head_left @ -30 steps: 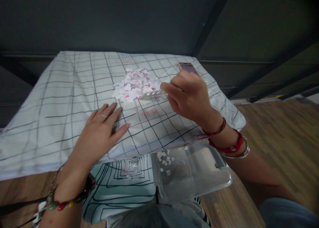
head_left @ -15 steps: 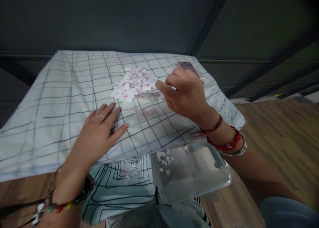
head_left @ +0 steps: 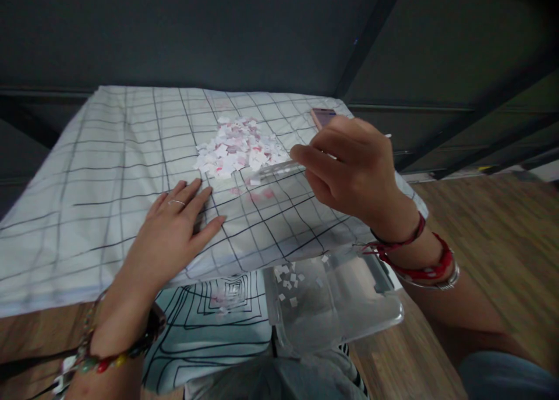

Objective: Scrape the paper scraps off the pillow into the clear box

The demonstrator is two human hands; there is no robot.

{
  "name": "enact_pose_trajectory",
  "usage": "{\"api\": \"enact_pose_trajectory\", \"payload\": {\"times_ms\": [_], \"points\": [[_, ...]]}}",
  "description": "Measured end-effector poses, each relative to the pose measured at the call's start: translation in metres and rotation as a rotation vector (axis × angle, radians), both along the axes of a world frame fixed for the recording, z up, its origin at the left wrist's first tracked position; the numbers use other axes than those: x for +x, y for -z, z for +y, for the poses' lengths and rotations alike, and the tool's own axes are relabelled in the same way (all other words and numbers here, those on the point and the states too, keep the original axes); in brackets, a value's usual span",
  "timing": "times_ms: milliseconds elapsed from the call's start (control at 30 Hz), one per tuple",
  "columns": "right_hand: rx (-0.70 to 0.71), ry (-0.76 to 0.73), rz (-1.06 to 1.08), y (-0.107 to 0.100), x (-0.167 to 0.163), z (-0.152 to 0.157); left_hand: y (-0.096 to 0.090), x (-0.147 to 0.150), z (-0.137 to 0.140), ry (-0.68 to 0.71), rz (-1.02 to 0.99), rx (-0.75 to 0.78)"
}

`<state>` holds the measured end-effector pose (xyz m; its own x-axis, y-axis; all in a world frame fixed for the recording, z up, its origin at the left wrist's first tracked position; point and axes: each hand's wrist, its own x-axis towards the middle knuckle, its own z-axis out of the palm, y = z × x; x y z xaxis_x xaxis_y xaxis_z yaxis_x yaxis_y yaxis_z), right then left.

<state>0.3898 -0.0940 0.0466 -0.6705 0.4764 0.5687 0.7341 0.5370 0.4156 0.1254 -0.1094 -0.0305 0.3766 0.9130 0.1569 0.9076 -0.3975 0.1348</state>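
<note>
My right hand [head_left: 349, 170] is closed round a pair of pale tweezers [head_left: 282, 167] above the table. At their tips is a small white paper square [head_left: 255, 180], just in front of a heap of small white and pinkish paper pieces [head_left: 238, 147]. My left hand [head_left: 174, 231] lies flat on the checked cloth [head_left: 131, 155], fingers spread, to the near left of the heap, holding nothing. Below the table's front edge sits an open clear plastic box [head_left: 349, 318] with several paper squares [head_left: 290, 280] at its left end.
Behind my right hand a phone [head_left: 322, 116] lies on the cloth, partly covered from sight. A teal patterned cloth or mat [head_left: 209, 330] is beside the box, near my lap. Dark panels [head_left: 196, 33] stand behind the table, and wooden floor [head_left: 471, 225] shows at the right.
My right hand has moved right and a little towards me, drawing the tweezers back from the heap with a paper square at their tips. My left hand has stayed in place.
</note>
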Motion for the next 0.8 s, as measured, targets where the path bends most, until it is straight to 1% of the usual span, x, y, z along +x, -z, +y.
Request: {"api": "enact_pose_trajectory", "payload": {"times_ms": [200,333,433,500,633,700,800], "points": [[0.046,-0.004,0.003,0.005,0.01,0.005,-0.001,0.0,-0.001,-0.009,-0.01,-0.014],[0.028,0.007,0.045,0.007,0.009,0.004,0.0,0.0,0.0,0.0,-0.006,-0.008],[0.053,0.001,0.041,0.008,0.009,0.003,0.0,0.0,0.0,-0.003,-0.019,-0.01],[0.046,0.033,0.017,0.007,0.011,0.003,-0.001,0.001,-0.001,-0.005,-0.025,-0.02],[-0.053,0.157,-0.013,0.006,0.019,0.006,-0.002,0.001,-0.002,0.0,-0.009,-0.023],[-0.034,0.167,-0.001,0.005,0.021,0.006,-0.002,0.001,-0.002,-0.001,-0.004,-0.032],[-0.01,0.142,0.026,0.005,0.017,0.006,-0.001,0.0,-0.001,-0.002,-0.014,-0.025]]}}
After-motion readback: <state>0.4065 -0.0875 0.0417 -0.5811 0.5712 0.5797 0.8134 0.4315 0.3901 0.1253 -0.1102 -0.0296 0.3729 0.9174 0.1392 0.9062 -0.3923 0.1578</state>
